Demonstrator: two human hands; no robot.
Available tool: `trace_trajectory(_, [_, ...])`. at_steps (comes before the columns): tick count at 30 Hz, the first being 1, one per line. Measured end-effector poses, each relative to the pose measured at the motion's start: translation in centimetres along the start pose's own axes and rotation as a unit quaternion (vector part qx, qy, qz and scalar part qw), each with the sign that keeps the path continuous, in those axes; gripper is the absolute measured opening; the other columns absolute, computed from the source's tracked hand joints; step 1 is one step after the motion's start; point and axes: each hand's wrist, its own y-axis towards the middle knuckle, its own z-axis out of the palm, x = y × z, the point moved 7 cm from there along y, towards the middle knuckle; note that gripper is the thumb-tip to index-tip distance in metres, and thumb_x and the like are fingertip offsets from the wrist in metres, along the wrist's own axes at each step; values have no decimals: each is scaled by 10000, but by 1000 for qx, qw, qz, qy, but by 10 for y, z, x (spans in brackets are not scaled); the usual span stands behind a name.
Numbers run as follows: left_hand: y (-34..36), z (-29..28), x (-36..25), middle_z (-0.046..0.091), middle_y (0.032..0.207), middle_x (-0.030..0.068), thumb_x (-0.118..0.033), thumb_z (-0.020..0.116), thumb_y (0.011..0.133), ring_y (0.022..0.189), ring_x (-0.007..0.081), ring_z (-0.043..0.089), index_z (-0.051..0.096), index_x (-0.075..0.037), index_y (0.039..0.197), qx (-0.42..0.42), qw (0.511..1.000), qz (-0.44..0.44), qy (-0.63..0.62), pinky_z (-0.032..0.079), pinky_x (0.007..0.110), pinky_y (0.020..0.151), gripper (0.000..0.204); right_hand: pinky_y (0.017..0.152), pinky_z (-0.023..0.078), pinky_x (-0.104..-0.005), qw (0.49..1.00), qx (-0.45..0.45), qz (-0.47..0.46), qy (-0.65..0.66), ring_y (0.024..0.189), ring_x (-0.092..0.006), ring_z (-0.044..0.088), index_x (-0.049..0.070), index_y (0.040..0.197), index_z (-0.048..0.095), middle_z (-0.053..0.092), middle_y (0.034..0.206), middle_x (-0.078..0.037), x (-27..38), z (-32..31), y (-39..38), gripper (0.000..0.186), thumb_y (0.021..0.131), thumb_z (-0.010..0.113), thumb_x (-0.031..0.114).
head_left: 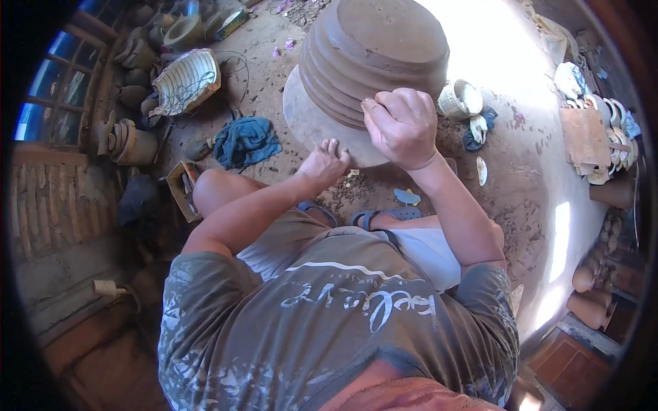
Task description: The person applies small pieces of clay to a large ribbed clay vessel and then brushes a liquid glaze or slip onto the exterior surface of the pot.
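A large brown clay pot point(363, 51) with ridged sides and a smooth, flat-looking top face stands on a round grey potter's wheel point(301, 113). My left hand point(324, 166) is at the wheel's near edge, its fingers bent over the rim. Against the pot's near right side, my right hand point(404, 129) is closed, thumb and fingers pinched together next to the ridged wall. Whatever it may hold is hidden by the fingers.
Left of the wheel lies a crumpled teal cloth point(247, 142), with a ribbed pale container point(186, 81) beyond it. A white bucket point(460, 100) stands right of the pot. Clay scraps point(353, 188) litter the floor by my sandals point(384, 218). Pots point(589, 274) line the right wall.
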Motion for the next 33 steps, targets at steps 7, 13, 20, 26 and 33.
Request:
trace_trajectory(7, [-23,6,62,585,1458,263,-169,575,958,1349,373,595,567,37,1390,41,998,6,57,484,435,1118,479,701,458,-342,1000,4,-5,14,796,-165,598,120,867,767,672,902,40,-6,-2,-6,116,754,792,118])
trace_trajectory(13, [-22,8,114,538,1534,268,-144,518,982,1405,384,557,532,73,1377,73,996,-5,42,446,503,1160,451,651,425,-335,1000,0,-5,25,746,-155,565,132,836,765,670,892,59,-14,-8,-12,81,765,804,125])
trace_trajectory(20, [-12,4,153,518,1551,286,-123,515,992,1422,380,552,517,65,1355,124,990,-31,63,422,518,1183,409,647,415,-341,999,0,8,45,733,-160,560,144,805,749,676,880,57,-32,-20,-25,82,793,828,155])
trace_trajectory(26, [-3,8,168,526,1539,297,-122,496,1002,1409,377,561,516,79,1356,125,989,-29,76,433,498,1162,408,741,494,-362,997,-9,72,25,820,-204,656,141,875,790,725,907,17,-78,-41,-51,103,791,848,156])
trace_trajectory(33, [-12,12,152,580,1426,360,-95,523,946,1272,421,630,537,142,1310,82,994,-5,73,477,464,1100,436,645,503,-241,733,-121,561,366,759,-66,648,-14,1123,767,751,877,-42,-113,-8,-111,223,955,779,133])
